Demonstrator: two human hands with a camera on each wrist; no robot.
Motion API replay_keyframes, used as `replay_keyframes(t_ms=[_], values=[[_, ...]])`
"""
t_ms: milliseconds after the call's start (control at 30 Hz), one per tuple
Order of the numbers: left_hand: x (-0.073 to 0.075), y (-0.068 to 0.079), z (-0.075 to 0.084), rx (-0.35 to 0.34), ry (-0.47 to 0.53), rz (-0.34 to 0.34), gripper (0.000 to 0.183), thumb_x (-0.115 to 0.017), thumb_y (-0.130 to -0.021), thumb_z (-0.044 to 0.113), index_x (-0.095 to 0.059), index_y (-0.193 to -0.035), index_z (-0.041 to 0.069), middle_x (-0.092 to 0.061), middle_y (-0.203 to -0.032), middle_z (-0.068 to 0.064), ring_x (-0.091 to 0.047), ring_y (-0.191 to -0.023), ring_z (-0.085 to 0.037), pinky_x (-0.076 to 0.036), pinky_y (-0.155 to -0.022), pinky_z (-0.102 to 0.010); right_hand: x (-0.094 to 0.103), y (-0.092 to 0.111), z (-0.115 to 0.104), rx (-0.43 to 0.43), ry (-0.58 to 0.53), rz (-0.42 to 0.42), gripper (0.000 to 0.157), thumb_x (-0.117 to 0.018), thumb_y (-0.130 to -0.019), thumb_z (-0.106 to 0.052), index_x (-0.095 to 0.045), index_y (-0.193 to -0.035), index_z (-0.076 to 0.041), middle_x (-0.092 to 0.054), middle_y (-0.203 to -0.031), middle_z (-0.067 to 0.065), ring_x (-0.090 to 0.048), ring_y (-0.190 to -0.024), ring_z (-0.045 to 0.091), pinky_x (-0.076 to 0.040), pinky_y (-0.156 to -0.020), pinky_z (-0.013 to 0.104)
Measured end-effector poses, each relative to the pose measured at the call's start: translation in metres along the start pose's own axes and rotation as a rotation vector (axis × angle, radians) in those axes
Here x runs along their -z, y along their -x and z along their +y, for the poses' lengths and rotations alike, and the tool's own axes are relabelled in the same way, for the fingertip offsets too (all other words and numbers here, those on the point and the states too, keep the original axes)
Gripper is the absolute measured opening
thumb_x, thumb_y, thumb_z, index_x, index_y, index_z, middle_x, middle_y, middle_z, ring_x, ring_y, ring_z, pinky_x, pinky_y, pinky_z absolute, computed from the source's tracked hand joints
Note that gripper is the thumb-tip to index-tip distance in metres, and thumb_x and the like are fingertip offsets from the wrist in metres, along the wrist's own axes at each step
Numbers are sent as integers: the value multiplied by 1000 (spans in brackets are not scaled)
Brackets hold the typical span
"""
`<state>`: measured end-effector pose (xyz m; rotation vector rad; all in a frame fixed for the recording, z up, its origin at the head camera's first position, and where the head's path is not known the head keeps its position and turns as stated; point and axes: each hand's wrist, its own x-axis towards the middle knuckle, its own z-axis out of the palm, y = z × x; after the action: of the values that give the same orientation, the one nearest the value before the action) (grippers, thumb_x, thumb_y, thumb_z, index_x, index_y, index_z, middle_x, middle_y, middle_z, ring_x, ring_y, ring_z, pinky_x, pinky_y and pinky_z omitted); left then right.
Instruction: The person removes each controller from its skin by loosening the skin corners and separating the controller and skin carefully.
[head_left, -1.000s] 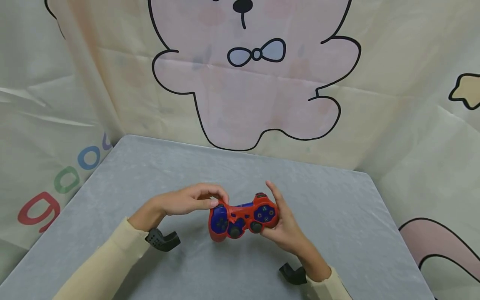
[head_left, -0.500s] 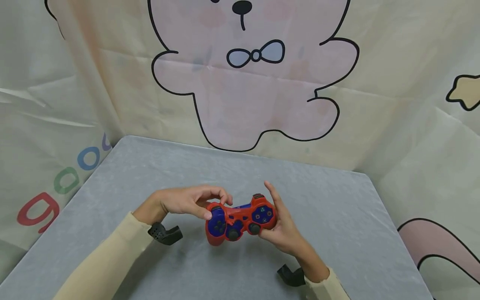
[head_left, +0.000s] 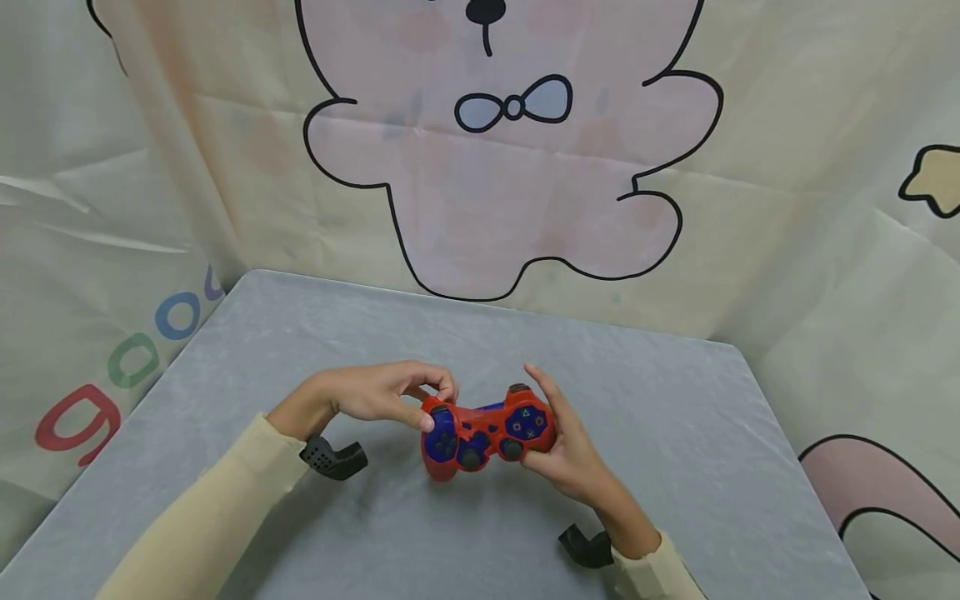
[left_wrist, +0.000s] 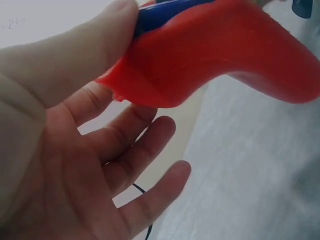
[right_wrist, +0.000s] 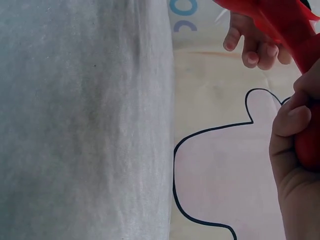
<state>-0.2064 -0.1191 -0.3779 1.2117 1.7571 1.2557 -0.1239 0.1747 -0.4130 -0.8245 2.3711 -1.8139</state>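
A game controller (head_left: pixel 487 432), blue with a red rubbery cover (left_wrist: pixel 200 55), is held up over the table with its buttons facing up. My right hand (head_left: pixel 566 450) grips its right end, thumb below the right stick and index finger stretched upward past the shoulder button. My left hand (head_left: pixel 390 395) pinches the upper left corner, thumb on the blue face. In the left wrist view the cover's loose, flared edge sits between thumb and index finger, while the other fingers spread below it. The right wrist view shows my right fingers curled round a red handle (right_wrist: pixel 307 145).
A grey cloth-covered table (head_left: pixel 337 325) lies beneath my hands. Behind it hangs a cream curtain (head_left: pixel 247 125) printed with a pink bear, and more printed cloth hangs at both sides. Black camera mounts (head_left: pixel 333 458) sit on both wrists.
My left thumb has moved from the cover's top corner onto the blue face. The controller dipped slightly left, then came back up and right. My right hand keeps its grip.
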Motion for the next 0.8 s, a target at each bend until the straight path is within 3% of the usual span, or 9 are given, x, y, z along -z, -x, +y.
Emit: replay_keyframes(t_ms=[133,267,433,600,800], values=[[0,-1,-5,1,-17,19,26,-64,-93,26,-44,-91,9,-48,-97,1,-50,-101,-17,-43,-99,-42,0,-1,5,-10,5,4,93,-67,-74,18,-27,-151,-15,-54,-124,15,-63,-92,9,-60,-68,30],[-1,-3,-5,-9,-42,79,24,-64,-94,22,-45,-87,9,-52,-97,-1,-53,-102,-20,-42,-97,-42,2,-1,8,-11,3,21,92,-63,-71,22,-29,-149,-13,-55,-121,9,-62,-88,8,-59,-64,31],[-5,-6,1,-18,-124,234,28,-64,-93,19,-40,-82,10,-59,-106,-2,-56,-107,-20,-42,-96,-41,6,-2,11,14,6,71,92,-60,-70,24,-28,-149,-11,-56,-124,-4,-61,-90,6,-59,-64,29],[-13,-7,7,-34,-229,409,25,-68,-90,22,-45,-85,14,-59,-112,-1,-53,-110,-17,-45,-94,-38,8,-4,11,32,-20,121,92,-63,-72,23,-27,-150,-11,-56,-126,-8,-62,-95,5,-59,-68,27],[-25,-2,12,-42,-326,462,43,-80,-77,36,-44,-94,17,-54,-105,5,-52,-105,-11,-46,-94,-33,12,-4,6,32,-13,158,92,-66,-74,20,-27,-150,-13,-58,-124,-9,-62,-92,6,-59,-68,27]])
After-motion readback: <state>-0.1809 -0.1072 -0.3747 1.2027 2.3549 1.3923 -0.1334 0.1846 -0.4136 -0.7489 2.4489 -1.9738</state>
